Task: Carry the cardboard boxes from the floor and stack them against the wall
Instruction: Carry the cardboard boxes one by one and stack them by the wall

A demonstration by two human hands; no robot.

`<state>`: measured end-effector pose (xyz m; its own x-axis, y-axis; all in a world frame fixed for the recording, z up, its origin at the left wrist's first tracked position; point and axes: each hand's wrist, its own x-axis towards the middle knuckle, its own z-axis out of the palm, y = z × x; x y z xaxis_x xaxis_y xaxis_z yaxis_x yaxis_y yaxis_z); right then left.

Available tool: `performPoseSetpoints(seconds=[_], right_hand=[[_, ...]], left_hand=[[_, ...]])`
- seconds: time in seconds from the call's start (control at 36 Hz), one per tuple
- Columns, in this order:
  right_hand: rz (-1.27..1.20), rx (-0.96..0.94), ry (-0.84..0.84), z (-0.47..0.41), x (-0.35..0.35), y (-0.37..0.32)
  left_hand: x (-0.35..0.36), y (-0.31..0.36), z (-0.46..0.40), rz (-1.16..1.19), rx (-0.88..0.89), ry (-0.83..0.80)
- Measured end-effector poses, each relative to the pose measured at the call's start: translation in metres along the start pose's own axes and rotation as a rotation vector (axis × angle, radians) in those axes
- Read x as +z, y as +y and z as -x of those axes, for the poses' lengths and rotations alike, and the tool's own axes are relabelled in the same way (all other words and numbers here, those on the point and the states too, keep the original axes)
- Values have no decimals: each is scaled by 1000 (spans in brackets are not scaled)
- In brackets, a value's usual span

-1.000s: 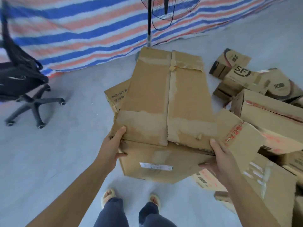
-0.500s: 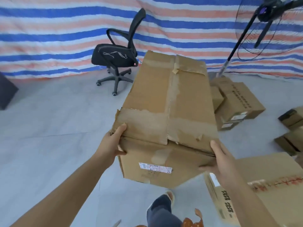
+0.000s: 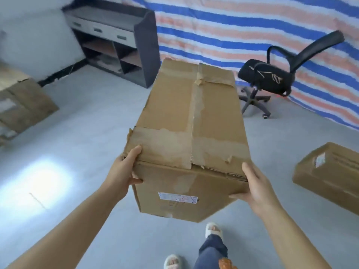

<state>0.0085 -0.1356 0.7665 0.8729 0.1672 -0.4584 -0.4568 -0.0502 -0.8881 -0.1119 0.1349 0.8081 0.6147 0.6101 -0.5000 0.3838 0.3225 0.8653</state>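
Head view: a long, tape-worn cardboard box is held clear of the floor, its near corners gripped by the left hand and right hand, and is judged bulky, fairly stiff, best supported under those corners.

Both arms outstretched, left grip, right grip clasping opposite corners

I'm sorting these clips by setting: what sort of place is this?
Probably a bare storeroom or makeshift workroom: a striped tarp hangs as a wall, cardboard boxes sit on the floor, and there is a shelf unit.
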Motion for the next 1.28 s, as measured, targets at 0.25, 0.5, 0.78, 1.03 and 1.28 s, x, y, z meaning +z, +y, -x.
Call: performPoseSetpoints(seconds=[0.25,0.5,0.78,1.03,1.28], right_hand=[[160,8,-222,-35,81,-26],[274,-4,-350,-93,128,-67],[375,-67,-512,-165,197,-110],[447,-83,-589,-218,321,-124],[463,-70,-595,-259,487,-144]], left_hand=[[-58,3,-9,142,-13,212],[-57,17,-39,297,-29,345],[-59,35,-99,411,-3,465],[-126,69,-181,475,-4,556],[-238,134,-283,477,-26,560]])
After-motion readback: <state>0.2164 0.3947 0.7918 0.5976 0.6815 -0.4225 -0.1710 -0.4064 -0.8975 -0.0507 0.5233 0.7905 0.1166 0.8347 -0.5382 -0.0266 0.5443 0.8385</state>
